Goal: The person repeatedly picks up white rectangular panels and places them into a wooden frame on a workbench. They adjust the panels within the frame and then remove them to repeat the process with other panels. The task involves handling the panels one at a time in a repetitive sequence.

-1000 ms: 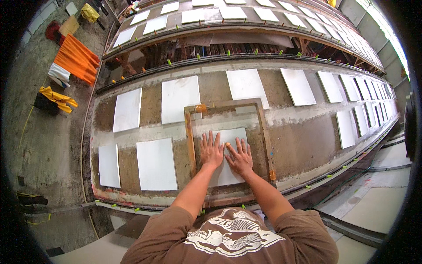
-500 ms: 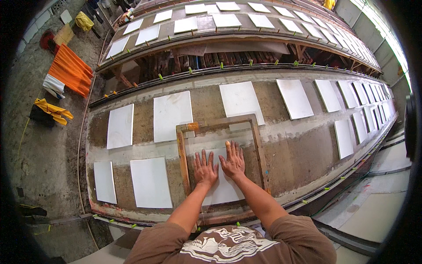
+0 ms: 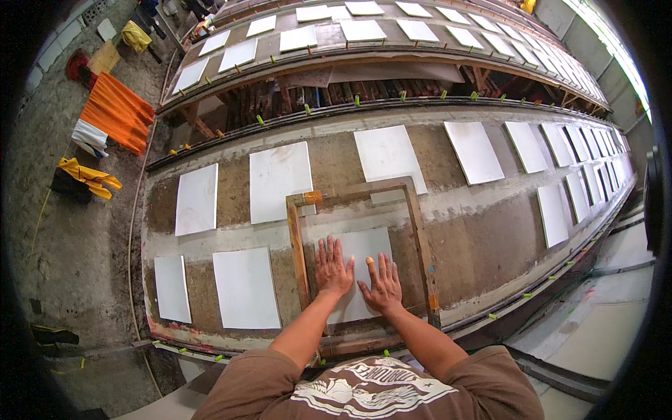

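Observation:
A wooden screen-printing frame (image 3: 297,255) with see-through mesh lies on the long worktable, directly in front of me. Through the mesh shows a white rectangular sheet (image 3: 369,241). My left hand (image 3: 334,271) lies flat on the mesh over this sheet, fingers stretched away from me. Beside it, a little nearer to my body, my right hand (image 3: 382,285) rests palm down with its fingers spread and a tan wrap on one fingertip. Neither hand grips anything. The frame's far edge overlaps part of another white sheet (image 3: 388,150).
More white sheets (image 3: 245,287) lie in two rows along the worktable (image 3: 483,231). Green clips (image 3: 357,100) line its rails. A second table with similar sheets (image 3: 364,30) stands beyond. Orange cloth (image 3: 115,112) and yellow gloves (image 3: 89,178) hang at the left.
My right hand has slid back toward me over the mesh. My left hand stays in nearly the same place on the sheet. The whole view has shifted slightly.

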Action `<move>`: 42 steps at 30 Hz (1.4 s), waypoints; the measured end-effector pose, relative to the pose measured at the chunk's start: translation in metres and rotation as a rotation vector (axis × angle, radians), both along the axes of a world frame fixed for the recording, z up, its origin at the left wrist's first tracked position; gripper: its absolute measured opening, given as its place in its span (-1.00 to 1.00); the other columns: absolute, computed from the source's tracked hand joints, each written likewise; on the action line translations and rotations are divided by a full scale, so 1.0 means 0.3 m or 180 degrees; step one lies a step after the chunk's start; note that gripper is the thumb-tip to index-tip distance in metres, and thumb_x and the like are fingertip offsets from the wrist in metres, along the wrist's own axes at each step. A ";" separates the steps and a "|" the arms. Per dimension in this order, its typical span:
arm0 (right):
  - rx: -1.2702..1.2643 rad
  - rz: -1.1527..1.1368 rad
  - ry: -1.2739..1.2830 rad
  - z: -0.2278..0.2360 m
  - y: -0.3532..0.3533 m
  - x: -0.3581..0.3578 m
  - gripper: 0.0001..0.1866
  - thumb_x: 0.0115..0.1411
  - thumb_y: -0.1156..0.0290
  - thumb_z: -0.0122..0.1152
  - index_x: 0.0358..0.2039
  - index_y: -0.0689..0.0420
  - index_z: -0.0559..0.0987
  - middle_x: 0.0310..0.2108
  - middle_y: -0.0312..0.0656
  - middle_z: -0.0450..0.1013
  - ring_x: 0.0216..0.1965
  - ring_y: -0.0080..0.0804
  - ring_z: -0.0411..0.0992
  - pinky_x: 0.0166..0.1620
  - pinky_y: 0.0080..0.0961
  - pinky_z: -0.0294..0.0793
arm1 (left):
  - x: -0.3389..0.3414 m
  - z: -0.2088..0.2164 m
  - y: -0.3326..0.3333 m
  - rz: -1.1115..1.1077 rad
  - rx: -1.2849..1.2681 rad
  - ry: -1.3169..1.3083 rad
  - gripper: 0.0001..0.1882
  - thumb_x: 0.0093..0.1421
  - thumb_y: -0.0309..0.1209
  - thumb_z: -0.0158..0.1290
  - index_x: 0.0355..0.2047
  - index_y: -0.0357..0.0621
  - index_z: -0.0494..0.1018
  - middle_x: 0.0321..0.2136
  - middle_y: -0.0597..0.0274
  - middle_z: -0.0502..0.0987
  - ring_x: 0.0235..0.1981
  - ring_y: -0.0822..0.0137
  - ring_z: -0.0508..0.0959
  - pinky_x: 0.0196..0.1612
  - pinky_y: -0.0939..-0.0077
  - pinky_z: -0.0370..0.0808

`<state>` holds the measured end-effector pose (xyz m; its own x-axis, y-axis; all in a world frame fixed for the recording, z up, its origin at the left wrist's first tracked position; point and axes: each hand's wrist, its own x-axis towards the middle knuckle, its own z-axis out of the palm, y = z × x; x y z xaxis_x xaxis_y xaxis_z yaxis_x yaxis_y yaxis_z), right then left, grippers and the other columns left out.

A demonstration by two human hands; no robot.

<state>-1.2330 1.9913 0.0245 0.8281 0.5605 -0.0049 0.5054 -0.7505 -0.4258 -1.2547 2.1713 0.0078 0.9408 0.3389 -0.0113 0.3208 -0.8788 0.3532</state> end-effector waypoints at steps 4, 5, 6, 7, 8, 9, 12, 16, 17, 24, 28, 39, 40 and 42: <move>0.0147 -0.0020 -0.0108 -0.020 -0.001 0.014 -0.18 0.28 -0.01 0.21 0.42 0.08 0.16 0.42 0.21 0.06 0.45 0.20 0.04 0.44 0.11 0.03 | -0.033 -0.038 -0.018 -0.0017 0.0023 0.0074 -0.19 0.40 -0.01 -0.11 0.48 -0.19 -0.05 0.52 0.01 -0.12 0.52 -0.12 -0.17 0.50 -0.06 -0.18; 0.0188 -0.0025 -0.0104 -0.021 0.000 0.004 -0.17 0.28 0.02 0.22 0.42 0.11 0.15 0.42 0.21 0.08 0.44 0.20 0.05 0.44 0.09 0.05 | -0.057 -0.040 -0.032 -0.0011 0.0099 0.0042 -0.19 0.40 0.00 -0.11 0.48 -0.19 -0.05 0.52 0.02 -0.13 0.52 -0.12 -0.17 0.50 -0.06 -0.18; 0.0286 -0.0050 -0.0157 -0.022 0.000 0.010 -0.18 0.27 0.06 0.24 0.41 0.14 0.15 0.40 0.21 0.10 0.43 0.21 0.07 0.43 0.08 0.06 | -0.074 -0.042 -0.043 -0.0002 0.0175 0.0011 -0.19 0.40 0.00 -0.11 0.49 -0.18 -0.06 0.52 0.02 -0.14 0.53 -0.12 -0.17 0.50 -0.06 -0.19; 0.0383 -0.0070 -0.0210 -0.025 0.004 0.032 -0.18 0.26 0.10 0.26 0.40 0.17 0.15 0.39 0.22 0.13 0.42 0.21 0.09 0.42 0.06 0.08 | -0.056 -0.051 -0.038 -0.0004 0.0109 0.0045 -0.18 0.40 0.00 -0.11 0.49 -0.18 -0.07 0.53 0.02 -0.14 0.53 -0.11 -0.18 0.50 -0.06 -0.20; 0.0450 -0.0090 -0.0200 -0.026 -0.003 0.024 -0.18 0.25 0.14 0.27 0.40 0.19 0.15 0.37 0.22 0.15 0.40 0.22 0.11 0.42 0.05 0.10 | -0.034 -0.030 -0.036 -0.0002 0.0014 0.0143 -0.18 0.40 0.01 -0.12 0.49 -0.18 -0.07 0.53 0.03 -0.15 0.53 -0.11 -0.19 0.50 -0.05 -0.20; 0.0626 -0.0071 -0.0204 -0.030 -0.009 0.008 -0.21 0.25 0.18 0.28 0.38 0.20 0.17 0.33 0.20 0.20 0.38 0.21 0.15 0.40 0.03 0.13 | -0.037 -0.015 -0.036 0.0021 -0.0078 0.0268 -0.18 0.40 0.02 -0.12 0.49 -0.18 -0.08 0.53 0.03 -0.16 0.53 -0.10 -0.20 0.51 -0.05 -0.21; 0.1230 -0.0004 -0.0333 -0.043 0.018 0.061 -0.28 0.22 0.32 0.32 0.31 0.23 0.23 0.21 0.15 0.34 0.29 0.18 0.27 0.33 -0.01 0.24 | -0.038 -0.010 -0.042 0.0064 -0.0064 0.0230 -0.16 0.40 0.05 -0.14 0.50 -0.17 -0.09 0.53 0.04 -0.16 0.53 -0.09 -0.22 0.51 -0.03 -0.24; 0.2245 -0.0693 0.0523 -0.122 0.156 0.225 -0.43 0.28 0.37 0.27 0.25 0.18 0.31 0.04 0.09 0.45 0.10 0.06 0.45 0.16 -0.16 0.45 | -0.041 -0.031 -0.041 0.0042 0.0023 0.0353 -0.15 0.40 0.07 -0.15 0.49 -0.18 -0.08 0.52 0.04 -0.13 0.54 -0.08 -0.23 0.51 -0.03 -0.26; 0.2222 -0.0742 0.0360 -0.114 0.185 0.285 -0.51 0.29 0.37 0.26 0.17 0.18 0.36 -0.02 0.08 0.47 0.04 0.05 0.47 0.10 -0.18 0.47 | -0.034 -0.024 -0.041 0.0037 -0.0002 0.0358 -0.16 0.40 0.07 -0.15 0.49 -0.18 -0.07 0.52 0.04 -0.14 0.54 -0.08 -0.23 0.51 -0.03 -0.26; 0.2521 -0.0898 0.0238 -0.053 0.255 0.498 -0.66 0.37 0.31 0.19 -0.49 0.26 0.41 -0.53 0.02 0.32 -0.47 -0.07 0.32 -0.34 -0.21 0.36 | -0.044 -0.002 -0.046 0.0096 -0.0014 0.0391 -0.17 0.40 0.05 -0.14 0.49 -0.18 -0.04 0.52 0.03 -0.12 0.53 -0.09 -0.22 0.51 -0.01 -0.24; 0.2357 -0.0879 0.0306 -0.117 0.250 0.532 -0.56 0.43 0.23 0.10 -0.52 0.25 0.30 -0.57 0.05 0.19 -0.52 -0.05 0.17 -0.39 -0.19 0.28 | -0.045 0.000 -0.049 0.0049 0.0050 0.0446 -0.17 0.39 0.04 -0.12 0.49 -0.17 -0.05 0.52 0.03 -0.14 0.54 -0.08 -0.22 0.51 -0.01 -0.23; 0.2008 -0.0565 0.0400 -0.105 0.123 0.247 -0.71 0.38 0.29 0.15 -0.40 0.22 0.41 -0.45 0.11 0.37 -0.36 0.19 0.39 -0.29 -0.08 0.38 | -0.039 -0.029 -0.042 0.0074 0.0080 0.0194 -0.16 0.38 0.04 -0.12 0.49 -0.17 -0.07 0.52 0.03 -0.13 0.54 -0.07 -0.21 0.51 0.01 -0.24; 0.1974 -0.0529 0.0405 -0.098 0.090 0.177 -0.75 0.36 0.34 0.17 -0.39 0.22 0.41 -0.46 0.11 0.36 -0.37 0.19 0.40 -0.30 -0.09 0.38 | -0.036 -0.048 -0.040 0.0089 0.0097 0.0110 -0.16 0.38 0.04 -0.12 0.49 -0.17 -0.07 0.52 0.02 -0.13 0.53 -0.07 -0.21 0.51 0.00 -0.24; 0.2111 -0.0419 0.0320 -0.092 0.027 0.063 -0.76 0.35 0.40 0.17 -0.43 0.23 0.40 -0.50 0.06 0.34 -0.46 0.12 0.37 -0.38 -0.15 0.35 | -0.035 -0.053 -0.043 0.0121 0.0085 0.0089 -0.16 0.38 0.03 -0.12 0.49 -0.17 -0.07 0.52 0.02 -0.13 0.53 -0.07 -0.21 0.51 0.00 -0.24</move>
<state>-1.2142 1.9994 -0.0031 0.9032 0.3661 0.2242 0.3616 -0.3673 -0.8569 -1.2652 2.1583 -0.0083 0.9266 0.3750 -0.0279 0.3637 -0.8748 0.3202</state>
